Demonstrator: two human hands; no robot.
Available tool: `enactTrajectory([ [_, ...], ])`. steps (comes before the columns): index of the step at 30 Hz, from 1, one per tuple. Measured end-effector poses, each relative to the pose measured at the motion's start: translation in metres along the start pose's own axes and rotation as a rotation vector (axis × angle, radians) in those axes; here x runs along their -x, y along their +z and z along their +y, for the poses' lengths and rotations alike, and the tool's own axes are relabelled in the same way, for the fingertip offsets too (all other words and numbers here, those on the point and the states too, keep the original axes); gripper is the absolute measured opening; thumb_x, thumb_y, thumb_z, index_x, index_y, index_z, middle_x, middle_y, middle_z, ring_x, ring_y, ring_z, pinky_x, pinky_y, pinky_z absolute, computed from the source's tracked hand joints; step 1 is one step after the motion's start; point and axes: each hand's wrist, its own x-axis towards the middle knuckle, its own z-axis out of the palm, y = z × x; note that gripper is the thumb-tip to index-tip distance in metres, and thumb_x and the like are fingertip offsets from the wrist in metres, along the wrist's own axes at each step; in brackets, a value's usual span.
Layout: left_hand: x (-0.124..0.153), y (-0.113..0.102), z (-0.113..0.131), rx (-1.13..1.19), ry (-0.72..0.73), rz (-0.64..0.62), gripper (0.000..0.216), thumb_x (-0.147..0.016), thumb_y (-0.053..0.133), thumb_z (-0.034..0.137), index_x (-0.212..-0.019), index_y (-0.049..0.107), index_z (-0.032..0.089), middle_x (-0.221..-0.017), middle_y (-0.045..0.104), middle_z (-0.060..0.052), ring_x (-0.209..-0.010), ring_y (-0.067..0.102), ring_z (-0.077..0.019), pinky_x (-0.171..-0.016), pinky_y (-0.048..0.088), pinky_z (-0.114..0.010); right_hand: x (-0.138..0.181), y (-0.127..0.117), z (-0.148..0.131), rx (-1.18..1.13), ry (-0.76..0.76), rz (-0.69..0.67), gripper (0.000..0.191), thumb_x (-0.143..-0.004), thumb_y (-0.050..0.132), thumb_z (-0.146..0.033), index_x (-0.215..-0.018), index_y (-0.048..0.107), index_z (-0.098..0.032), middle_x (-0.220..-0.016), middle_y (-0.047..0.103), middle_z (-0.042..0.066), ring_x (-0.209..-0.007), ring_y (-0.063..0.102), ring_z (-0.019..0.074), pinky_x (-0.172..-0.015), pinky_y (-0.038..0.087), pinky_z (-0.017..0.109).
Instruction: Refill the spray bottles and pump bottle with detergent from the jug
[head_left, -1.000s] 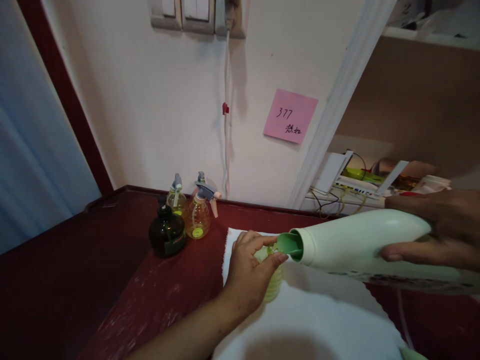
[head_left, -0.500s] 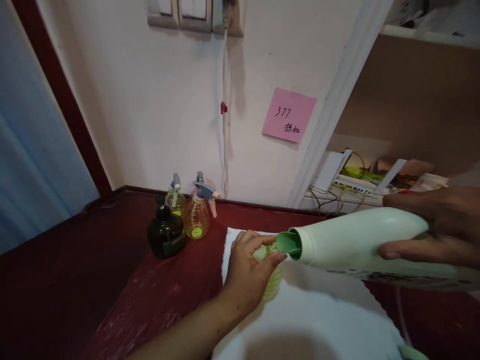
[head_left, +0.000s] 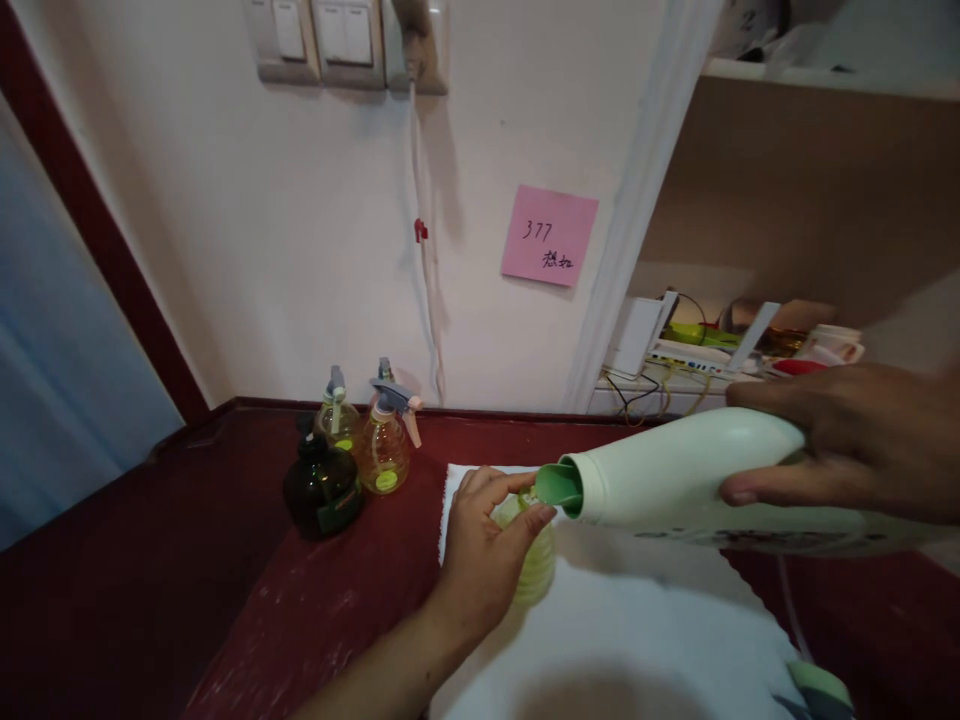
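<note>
Left grip [head_left: 480, 555] is closed round the neck of a ridged bottle [head_left: 534, 575], thumb and index finger circling its mouth. At 4 o'clock from that bottle, a pale green and grey object [head_left: 821, 685] is cut off by the view's edge. Beneath the bottle, a white cloth [head_left: 637, 625] covers part of the dark red bench [head_left: 352, 600].

At 2 to 3 o'clock, the right grip [head_left: 855, 440] clasps a pale green jug [head_left: 682, 470] from above, thumb along its side. The jug lies almost level, its green spout [head_left: 559, 486] pointing to 9 o'clock, right by the ridged bottle's mouth; whether the two touch cannot be told.

Farther off, at 10 o'clock, stand a dark pump bottle [head_left: 324, 490] and, just beyond it, an amber spray bottle [head_left: 384, 455] and a second sprayer [head_left: 337, 425]. On the wall at 12 o'clock is a pink note [head_left: 549, 235] marked 377. At 1 o'clock, a white router [head_left: 690, 358] sits on a shelf. At 11 o'clock are switches [head_left: 345, 35] and a plugged-in white cable [head_left: 420, 180].
</note>
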Motion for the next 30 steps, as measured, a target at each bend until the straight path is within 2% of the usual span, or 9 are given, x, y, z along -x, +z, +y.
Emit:
enactTrajectory([
  [3,-0.002,-0.004,0.001,-0.06,0.036,-0.017,0.02,-0.081,0.074,0.031,-0.099,0.08,0.026,-0.096,0.071,-0.005,-0.1,0.06,-0.0271,-0.092,0.042,-0.043,0.004,-0.001,-0.007,-0.091,0.011,-0.108,0.056,-0.079,0.049,-0.083,-0.079,0.061,-0.028,-0.073,0.072,0.004,-0.066,0.068,0.0261,-0.059,0.045,0.038],
  [6,-0.005,-0.007,0.001,-0.096,0.052,-0.035,0.021,-0.081,0.074,0.034,-0.1,0.08,0.026,-0.098,0.072,-0.005,-0.101,0.06,-0.0279,-0.093,0.041,-0.043,0.009,0.006,-0.009,-0.171,0.028,-0.095,0.054,-0.077,0.057,-0.08,-0.081,0.062,-0.027,-0.079,0.073,0.005,-0.074,0.068,0.0273,-0.062,0.042,0.036],
  [11,-0.007,-0.008,-0.003,-0.133,0.058,-0.02,0.023,-0.081,0.074,0.038,-0.1,0.08,0.027,-0.101,0.071,-0.005,-0.102,0.06,-0.0276,-0.094,0.041,-0.042,0.017,0.02,-0.008,-0.317,0.116,-0.026,0.047,-0.077,0.064,-0.071,-0.079,0.06,-0.025,-0.077,0.072,0.004,-0.072,0.066,0.025,-0.061,0.038,0.033],
  [16,-0.008,-0.011,-0.01,-0.166,0.036,-0.026,0.03,-0.081,0.076,0.046,-0.104,0.079,0.027,-0.103,0.068,-0.006,-0.104,0.06,-0.027,-0.093,0.041,-0.04,0.019,0.03,-0.001,-0.596,0.222,0.18,0.044,-0.073,0.07,-0.065,-0.074,0.062,-0.022,-0.07,0.068,0.001,-0.066,0.062,0.0211,-0.058,0.039,0.031],
  [21,-0.009,-0.012,-0.009,-0.21,0.021,-0.031,0.034,-0.082,0.074,0.051,-0.105,0.078,0.027,-0.106,0.067,-0.005,-0.103,0.059,-0.0262,-0.094,0.041,-0.04,0.013,0.042,-0.002,-0.759,0.38,0.401,0.055,-0.071,0.065,-0.077,-0.076,0.065,-0.022,-0.074,0.067,0.001,-0.069,0.062,0.0203,-0.058,0.04,0.029],
  [26,-0.009,-0.012,-0.011,-0.2,0.012,-0.017,0.037,-0.079,0.076,0.053,-0.103,0.077,0.025,-0.103,0.066,-0.005,-0.102,0.059,-0.0263,-0.093,0.041,-0.039,-0.007,0.068,-0.022,-1.196,0.473,0.61,0.058,-0.062,0.075,-0.075,-0.077,0.067,-0.02,-0.073,0.067,0.003,-0.068,0.06,0.0203,-0.058,0.042,0.03],
  [30,-0.011,-0.014,-0.017,-0.166,0.014,-0.028,0.039,-0.08,0.076,0.053,-0.107,0.077,0.025,-0.106,0.066,-0.006,-0.105,0.059,-0.0273,-0.095,0.041,-0.04,-0.029,0.092,-0.045,-1.341,0.467,0.682,0.064,-0.061,0.071,-0.079,-0.081,0.067,-0.018,-0.075,0.067,0.004,-0.069,0.06,0.0202,-0.06,0.047,0.031],
])
